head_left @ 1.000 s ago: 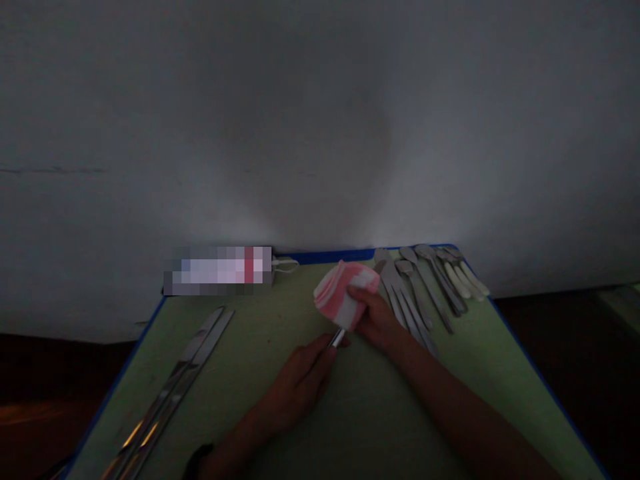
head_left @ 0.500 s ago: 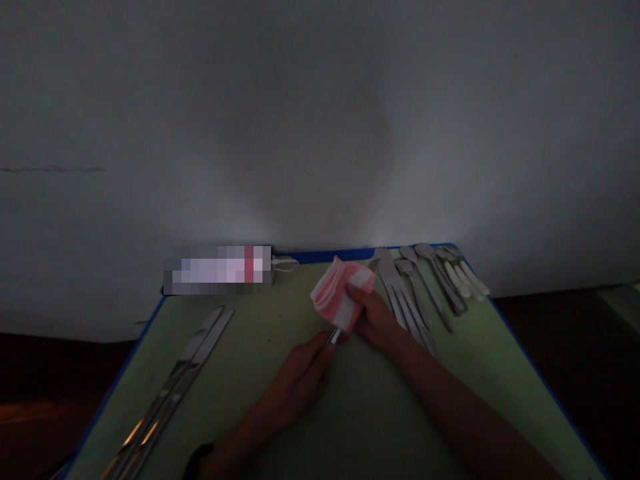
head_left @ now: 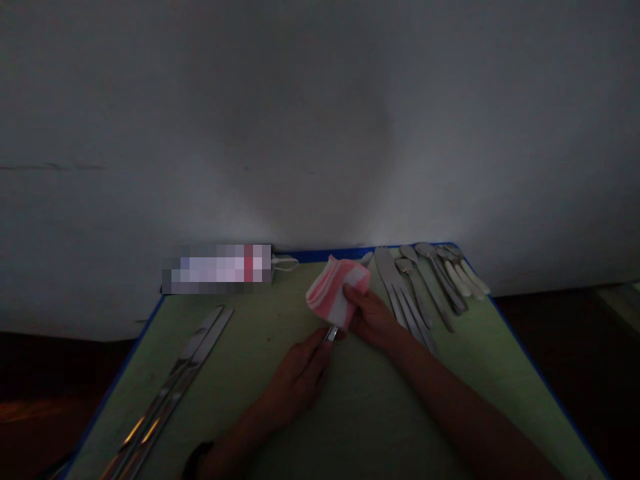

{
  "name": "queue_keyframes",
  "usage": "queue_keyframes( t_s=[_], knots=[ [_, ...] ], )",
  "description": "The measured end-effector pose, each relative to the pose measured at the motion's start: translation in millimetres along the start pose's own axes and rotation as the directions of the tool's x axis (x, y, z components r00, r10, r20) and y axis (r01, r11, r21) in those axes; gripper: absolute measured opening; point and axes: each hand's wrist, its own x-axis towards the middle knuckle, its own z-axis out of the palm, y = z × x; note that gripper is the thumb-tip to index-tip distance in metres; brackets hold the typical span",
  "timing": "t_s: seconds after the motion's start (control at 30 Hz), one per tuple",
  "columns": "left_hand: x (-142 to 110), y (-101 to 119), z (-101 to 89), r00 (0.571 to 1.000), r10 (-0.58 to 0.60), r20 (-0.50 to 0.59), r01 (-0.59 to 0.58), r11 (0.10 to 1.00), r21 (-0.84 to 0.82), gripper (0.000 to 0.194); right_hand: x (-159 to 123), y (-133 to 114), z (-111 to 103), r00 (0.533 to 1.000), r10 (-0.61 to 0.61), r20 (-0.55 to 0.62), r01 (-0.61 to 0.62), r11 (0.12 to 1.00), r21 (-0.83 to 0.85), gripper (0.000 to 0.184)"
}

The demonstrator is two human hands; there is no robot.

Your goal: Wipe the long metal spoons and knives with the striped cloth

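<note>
My left hand point(head_left: 303, 373) is closed round the shiny metal handle point(head_left: 331, 333) of what looks like a table knife. Over its middle lies a folded pink-and-white striped cloth point(head_left: 333, 293), which my right hand point(head_left: 373, 317) grips with the thumb on top. A flat silvery tip point(head_left: 367, 257) pokes out beyond the cloth; the stretch between is covered. Two long metal knives point(head_left: 187, 357) lie side by side to the left of my hands. Just right of the cloth, several forks point(head_left: 400, 293) rest on the table.
Spoons point(head_left: 425, 273) and small cutlery with white handles point(head_left: 463, 279) lie at the table's back right. A blurred-out box point(head_left: 220, 270) with a white cord loop point(head_left: 286, 264) stands at the back left. The green table point(head_left: 240, 353) has a blue edge and meets a grey wall point(head_left: 320, 133).
The cloth and both hands have shifted slightly left. More of the silvery tip now shows past the cloth. The cutlery on the table has stayed put.
</note>
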Motion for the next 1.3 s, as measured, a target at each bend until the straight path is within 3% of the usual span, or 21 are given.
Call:
queue_keyframes(
  t_s=[0.6, 1.3],
  knots=[
    [2.3, 6.0, -3.2, 0.997, 0.059, 0.056, -0.062, 0.996, 0.06, 0.037, -1.5, -1.2, 6.8, 0.997, 0.016, -0.072, -0.016, 1.0, 0.005, 0.025],
    [2.8, 9.5, -2.6, 0.994, -0.026, 0.11, 0.028, 1.0, -0.011, 0.032, -3.2, -3.4, 8.8, 0.998, 0.036, -0.055, -0.036, 0.999, 0.008, 0.026]
  ],
)
